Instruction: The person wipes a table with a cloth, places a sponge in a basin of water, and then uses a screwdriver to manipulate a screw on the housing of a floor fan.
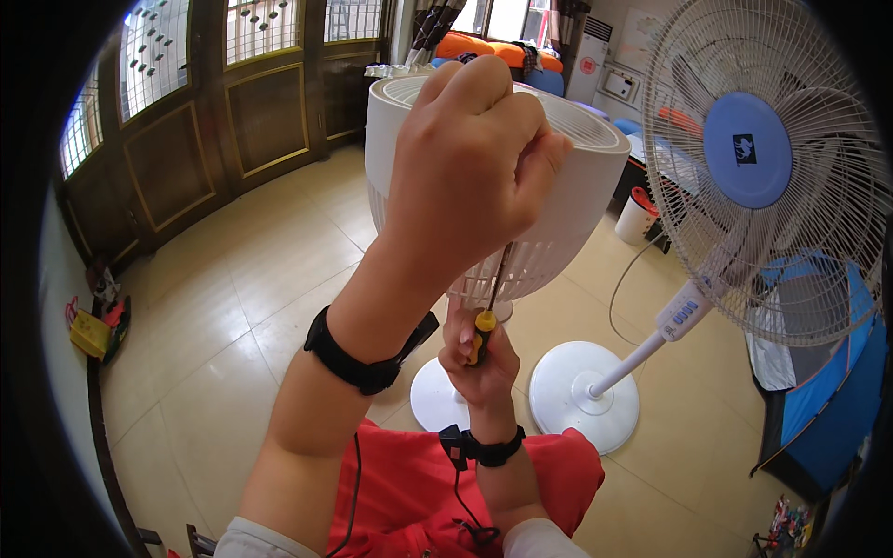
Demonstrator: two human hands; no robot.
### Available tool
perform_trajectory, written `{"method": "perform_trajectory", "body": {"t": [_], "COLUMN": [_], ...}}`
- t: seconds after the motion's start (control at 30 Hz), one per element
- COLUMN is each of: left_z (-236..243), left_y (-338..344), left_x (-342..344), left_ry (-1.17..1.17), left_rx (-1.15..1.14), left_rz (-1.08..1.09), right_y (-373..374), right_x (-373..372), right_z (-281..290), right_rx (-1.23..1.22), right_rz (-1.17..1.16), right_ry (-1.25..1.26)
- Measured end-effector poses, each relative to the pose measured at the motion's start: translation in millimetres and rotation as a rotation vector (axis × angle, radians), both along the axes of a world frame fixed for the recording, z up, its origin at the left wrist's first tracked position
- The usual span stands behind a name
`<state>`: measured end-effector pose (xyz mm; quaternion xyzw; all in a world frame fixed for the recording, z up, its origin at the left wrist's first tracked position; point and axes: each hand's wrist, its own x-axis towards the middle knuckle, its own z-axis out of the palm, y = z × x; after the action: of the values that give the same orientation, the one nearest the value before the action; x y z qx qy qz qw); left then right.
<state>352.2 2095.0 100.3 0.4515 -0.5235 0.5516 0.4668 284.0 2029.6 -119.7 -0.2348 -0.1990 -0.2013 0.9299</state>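
Observation:
A white fan [577,209] with a deep, drum-shaped housing stands in front of me, its slatted lower part facing me. My left hand [474,153] is raised in a closed fist in front of its upper rim. The fingers curl away from view, so whatever they grip is hidden. Lower down, my right hand [479,358] is wrapped round the yellow and black handle of a screwdriver [483,333]. Its thin shaft points up along the slats of the housing; the tip cannot be made out. Part of a round white base [433,395] shows below, left of my right hand.
To the right stands a pedestal fan [747,149] with a blue hub and round white base [614,418]. Beyond it lies a blue and grey tent [828,372]. A white bin [636,219] is farther back. Dark panelled doors [270,121] line the left.

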Motion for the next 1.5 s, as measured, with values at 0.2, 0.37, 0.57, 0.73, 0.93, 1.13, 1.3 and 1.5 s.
{"method": "perform_trajectory", "body": {"t": [0.2,0.37,0.57,0.73,0.93,1.13,1.3,1.5], "left_z": [1.1,0.9,1.1,0.3,0.7,0.3,0.0,0.3], "left_y": [0.5,-1.6,-3.8,-2.2,-1.3,-1.9,-2.1,-3.3], "left_x": [-0.3,0.8,1.8,0.8,2.7,2.4,2.0,-0.2], "left_ry": [0.021,-0.007,-0.005,-0.001,0.005,0.012,0.009,-0.02], "left_rx": [0.009,-0.011,-0.021,-0.007,-0.005,0.002,0.0,-0.012], "left_rz": [0.005,-0.01,-0.001,-0.016,-0.039,-0.026,-0.021,-0.014], "right_y": [1.9,5.0,8.8,17.4,-13.4,0.7,3.4,-4.7], "right_x": [-0.3,8.3,14.9,-1.1,-6.3,2.6,12.4,13.8], "right_z": [-2.2,-10.4,-7.0,7.1,11.7,-3.3,-10.6,-12.4], "right_rx": [-0.341,-0.476,-0.507,-0.302,-0.058,-0.014,-0.026,-0.077], "right_rz": [-0.567,-0.974,-1.373,-0.823,0.128,0.371,0.552,0.399], "right_ry": [-0.049,-0.002,-0.032,0.021,-0.032,-0.213,-0.362,-0.366]}}
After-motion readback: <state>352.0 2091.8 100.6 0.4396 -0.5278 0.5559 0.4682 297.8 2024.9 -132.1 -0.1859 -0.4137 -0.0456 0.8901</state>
